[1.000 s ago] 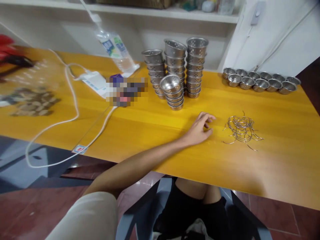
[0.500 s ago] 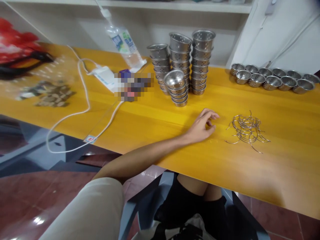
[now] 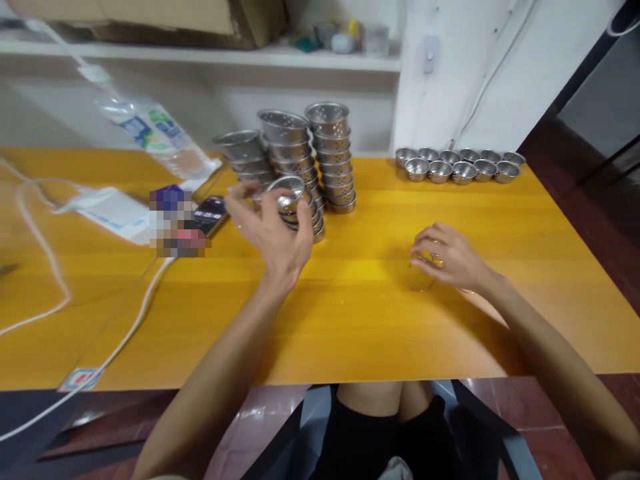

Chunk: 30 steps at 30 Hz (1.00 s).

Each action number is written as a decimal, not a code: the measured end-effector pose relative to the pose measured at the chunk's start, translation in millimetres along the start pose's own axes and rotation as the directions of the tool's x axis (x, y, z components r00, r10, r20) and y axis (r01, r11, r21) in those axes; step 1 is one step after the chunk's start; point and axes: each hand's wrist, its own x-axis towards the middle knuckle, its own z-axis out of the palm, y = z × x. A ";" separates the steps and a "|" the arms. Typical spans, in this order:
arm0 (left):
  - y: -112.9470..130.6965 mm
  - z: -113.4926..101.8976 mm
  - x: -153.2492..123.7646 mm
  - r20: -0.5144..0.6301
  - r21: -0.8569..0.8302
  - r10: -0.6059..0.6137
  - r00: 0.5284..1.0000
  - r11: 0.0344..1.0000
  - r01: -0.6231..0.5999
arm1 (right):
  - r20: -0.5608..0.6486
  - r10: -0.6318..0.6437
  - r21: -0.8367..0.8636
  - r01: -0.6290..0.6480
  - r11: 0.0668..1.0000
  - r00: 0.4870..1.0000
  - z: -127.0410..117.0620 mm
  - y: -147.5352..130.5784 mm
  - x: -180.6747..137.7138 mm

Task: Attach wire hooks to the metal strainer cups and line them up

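Note:
My left hand [image 3: 273, 233] reaches to the short front stack of perforated metal cups [image 3: 313, 223]. Its thumb and forefinger close round the top cup [image 3: 289, 191], and the other fingers spread to the left. My right hand [image 3: 447, 259] rests on the yellow table [image 3: 350, 313], fingers curled over the pile of bent wire pieces [image 3: 419, 279]. It pinches one of these wires. Most of the pile is hidden under that hand and blurred.
Three taller stacks of cups [image 3: 330, 157] stand behind the short one. A double row of single cups [image 3: 457, 167] lies at the back right. A phone [image 3: 210, 213], a plastic bottle [image 3: 150, 133] and white cables [image 3: 45, 247] lie on the left. A shelf runs along the wall.
My left hand has left the spot beside the wire pile and moved up-left to the short cup stack. My right hand has come into view onto the wires. The camera has swung left.

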 end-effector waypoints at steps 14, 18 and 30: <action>-3.9 12.5 -6.5 -0.087 -0.029 0.003 0.996 1.000 -0.005 | 0.090 -0.114 -0.335 0.138 0.932 0.989 25.7 -29.7 -14.4; -4.4 10.2 -4.8 -0.110 0.001 0.029 0.994 1.000 -0.029 | 0.037 -0.096 -0.294 0.103 0.950 0.995 16.8 -31.0 -16.9; 43.9 27.9 -68.0 0.330 -0.526 0.312 0.891 0.844 -0.100 | 0.047 0.004 -0.319 0.011 0.948 0.999 14.6 6.6 -33.5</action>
